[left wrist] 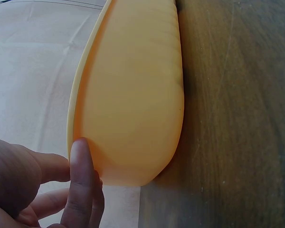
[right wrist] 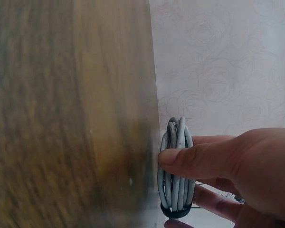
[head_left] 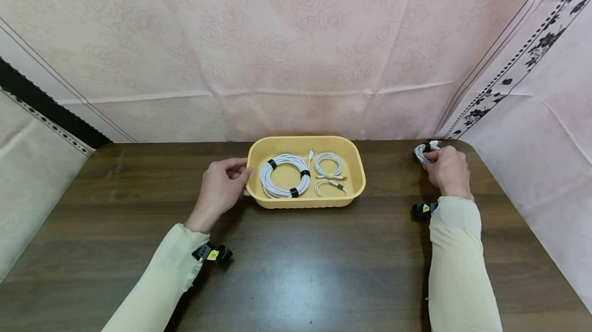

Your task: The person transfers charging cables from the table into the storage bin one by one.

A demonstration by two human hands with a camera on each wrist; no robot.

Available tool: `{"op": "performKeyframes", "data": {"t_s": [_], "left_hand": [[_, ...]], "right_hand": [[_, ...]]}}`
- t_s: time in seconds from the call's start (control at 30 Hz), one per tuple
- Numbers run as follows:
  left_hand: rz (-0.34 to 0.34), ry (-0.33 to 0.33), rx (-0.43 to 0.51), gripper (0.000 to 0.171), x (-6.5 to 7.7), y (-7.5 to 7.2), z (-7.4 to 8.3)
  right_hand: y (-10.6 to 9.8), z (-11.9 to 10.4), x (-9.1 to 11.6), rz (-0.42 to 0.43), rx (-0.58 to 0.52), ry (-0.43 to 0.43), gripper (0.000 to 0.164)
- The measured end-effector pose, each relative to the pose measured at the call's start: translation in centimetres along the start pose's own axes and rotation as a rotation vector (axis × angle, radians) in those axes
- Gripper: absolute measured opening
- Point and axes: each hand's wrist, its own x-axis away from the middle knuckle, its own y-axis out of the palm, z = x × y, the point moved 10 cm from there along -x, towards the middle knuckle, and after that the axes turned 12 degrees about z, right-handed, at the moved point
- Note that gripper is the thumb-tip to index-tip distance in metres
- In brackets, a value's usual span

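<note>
A yellow plastic basket (head_left: pixel 305 203) stands on the table near its back edge. At the basket's left end, my left hand (head_left: pixel 221 183) pinches the rim, with one finger (left wrist: pixel 81 161) lying against the outer wall. Inside lie a large coil of white cable (head_left: pixel 265 180) bound with black straps and, to its right, two smaller cable coils, one (head_left: pixel 340 160) behind the other. Far to the right, my right hand (head_left: pixel 448 170) grips another coil of whitish cable (right wrist: pixel 175 190) between thumb and fingers. That coil has a black strap and is partly covered by the hand in the head view.
The dark wooden table (head_left: pixel 277 270) ends at the back against a pale floral cloth (head_left: pixel 287 54). More patterned cloth (head_left: pixel 541 116) hangs along the right side, close to the right hand. A small black camera (head_left: pixel 218 254) sits at the left wrist, another (head_left: pixel 423 211) at the right.
</note>
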Motion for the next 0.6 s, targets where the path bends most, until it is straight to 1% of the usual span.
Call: {"op": "performKeyframes", "data": {"t_s": [0.27, 0.6], "left_hand": [[-0.003, 0.005, 0.002, 0.032, 0.00, 0.05, 0.00], [-0.002, 0.004, -0.005, 0.032, 0.03, 0.01, 0.00]], "right_hand": [[-0.20, -0.22, 0.02, -0.001, -0.005, -0.002, 0.034], [-0.97, -0.74, 0.09, 0.025, -0.015, -0.018, 0.032]]}}
